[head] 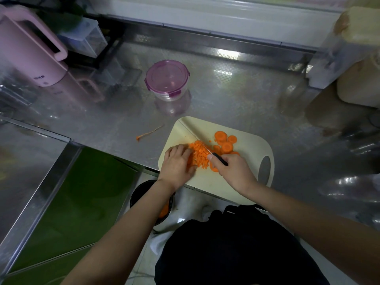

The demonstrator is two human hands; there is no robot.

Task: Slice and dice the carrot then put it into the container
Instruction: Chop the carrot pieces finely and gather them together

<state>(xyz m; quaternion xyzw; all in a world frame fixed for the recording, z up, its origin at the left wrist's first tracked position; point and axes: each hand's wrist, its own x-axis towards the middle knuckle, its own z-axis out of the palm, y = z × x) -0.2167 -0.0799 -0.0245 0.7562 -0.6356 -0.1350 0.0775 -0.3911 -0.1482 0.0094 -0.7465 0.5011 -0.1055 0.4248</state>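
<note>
A cream cutting board (242, 182) lies at the counter's front edge. On it sits a pile of diced carrot (198, 154), with several round carrot slices (225, 141) to its right. My left hand (177, 164) rests on the left side of the diced pile, its fingers bent against the pieces. My right hand (234, 171) grips the black handle of a knife (202, 144), whose blade runs up and left across the pile. A round clear container (167, 80) with a purple clip lid on it stands further back on the counter.
A carrot tail scrap (149, 133) lies on the steel counter left of the board. A pink kettle (30, 52) stands back left, beige bags (357, 79) back right. A dark bin (148, 200) with orange scraps sits on the floor below the counter edge.
</note>
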